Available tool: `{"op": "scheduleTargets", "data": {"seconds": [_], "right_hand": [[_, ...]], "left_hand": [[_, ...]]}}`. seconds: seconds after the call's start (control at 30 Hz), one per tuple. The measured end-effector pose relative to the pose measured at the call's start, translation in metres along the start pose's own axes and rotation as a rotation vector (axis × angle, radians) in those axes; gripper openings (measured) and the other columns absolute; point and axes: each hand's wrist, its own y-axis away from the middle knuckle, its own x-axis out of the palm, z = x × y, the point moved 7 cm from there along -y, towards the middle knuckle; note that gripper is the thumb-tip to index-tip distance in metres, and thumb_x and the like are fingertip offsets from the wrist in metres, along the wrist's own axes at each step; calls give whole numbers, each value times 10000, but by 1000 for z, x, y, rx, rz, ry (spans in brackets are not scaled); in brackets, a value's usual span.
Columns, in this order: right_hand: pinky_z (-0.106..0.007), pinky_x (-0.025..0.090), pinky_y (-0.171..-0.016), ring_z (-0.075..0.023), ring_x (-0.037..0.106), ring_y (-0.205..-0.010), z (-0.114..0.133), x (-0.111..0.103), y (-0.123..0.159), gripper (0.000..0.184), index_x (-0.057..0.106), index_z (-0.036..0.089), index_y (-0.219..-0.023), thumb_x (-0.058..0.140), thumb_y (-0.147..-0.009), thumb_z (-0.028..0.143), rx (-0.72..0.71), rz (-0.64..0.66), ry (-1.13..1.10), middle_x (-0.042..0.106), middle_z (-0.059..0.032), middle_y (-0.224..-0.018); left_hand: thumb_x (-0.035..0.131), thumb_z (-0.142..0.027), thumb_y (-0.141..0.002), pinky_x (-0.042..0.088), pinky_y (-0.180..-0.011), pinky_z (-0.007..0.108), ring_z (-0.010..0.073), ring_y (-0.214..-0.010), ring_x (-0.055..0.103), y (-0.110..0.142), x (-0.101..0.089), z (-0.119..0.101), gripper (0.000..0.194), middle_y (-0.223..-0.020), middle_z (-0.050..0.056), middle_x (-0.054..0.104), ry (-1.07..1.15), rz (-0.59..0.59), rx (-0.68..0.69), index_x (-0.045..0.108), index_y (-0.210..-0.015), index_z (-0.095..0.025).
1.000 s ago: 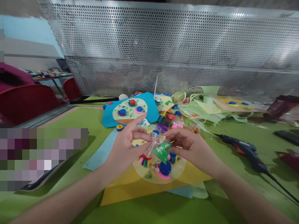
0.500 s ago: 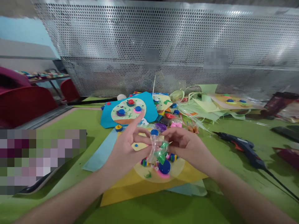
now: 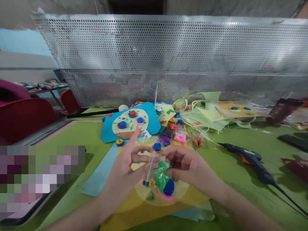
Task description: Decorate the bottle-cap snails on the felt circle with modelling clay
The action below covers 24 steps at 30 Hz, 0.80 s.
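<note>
My left hand (image 3: pixel 125 171) and my right hand (image 3: pixel 186 166) meet over a yellow paper sheet (image 3: pixel 134 210) on the green table. Both pinch a small clear plastic bag (image 3: pixel 156 171) with a lump of green clay inside. My left index finger sticks up while the thumb and other fingers hold the bag's top. My right fingers are closed on the bag's right side. Under the bag lies a pale round disc (image 3: pixel 178 192) with a blue clay blob (image 3: pixel 169 187) and small coloured pieces stuck to it.
A blue sheet with a decorated disc (image 3: pixel 130 120) lies behind my hands, among clay lumps and bagged scraps. Pale green paper strips (image 3: pixel 207 117) pile at the back right. A black glue gun (image 3: pixel 247 158) lies to the right. A perforated metal screen (image 3: pixel 168 57) walls off the table's far edge.
Both hands have drawn the bag closer to me and lower in view. The bag's green lump now hangs right above the blue blob.
</note>
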Motion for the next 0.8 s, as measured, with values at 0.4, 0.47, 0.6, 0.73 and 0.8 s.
{"op": "scheduleTargets", "data": {"seconds": [0.4, 0.47, 0.6, 0.73, 0.8], "right_hand": [[-202, 408, -586, -105, 525, -650, -4, 10, 4, 358, 616, 231, -922, 617, -620, 39, 71, -13, 142, 577, 41, -725], [-202, 413, -591, -105, 531, -652, -3, 9, 4, 361, 615, 231, -928, 621, -619, 45, 76, -14, 138, 583, 35, -740], [-204, 421, -584, -101, 521, -633, -1, 9, 4, 356, 612, 224, -918, 616, -612, 43, 79, -27, 146, 569, 35, -729], [-201, 424, -598, -96, 520, -651, 3, 10, 5, 368, 606, 232, -937, 608, -622, 41, 25, -17, 146, 564, 35, -751], [-202, 420, -592, -93, 514, -639, 0, 9, 5, 375, 601, 233, -947, 614, -623, 45, 33, -13, 142, 557, 37, -748]], "left_hand": [[729, -272, -659, 501, -637, 268, 246, -894, 639, -1, -2, 7, 1054, -657, 7, 710, -100, 34, -149, 33, -1451, -250], [742, -301, -644, 503, -635, 279, 245, -852, 640, 0, -6, 7, 1096, -640, -10, 695, -106, -12, -117, -3, -1448, -260], [727, -359, -659, 453, -816, 338, 247, -930, 581, 3, -13, 3, 1052, -557, -27, 652, -236, -97, -8, 45, -1451, -233], [704, -371, -662, 377, -909, 399, 273, -991, 532, 4, -16, -1, 441, -657, 18, 636, -319, -151, 25, 629, -1090, -293], [690, -401, -662, 339, -941, 414, 313, -1150, 428, 4, -14, -5, 123, -885, 71, 635, -388, -139, 58, 711, -686, -282]]}}
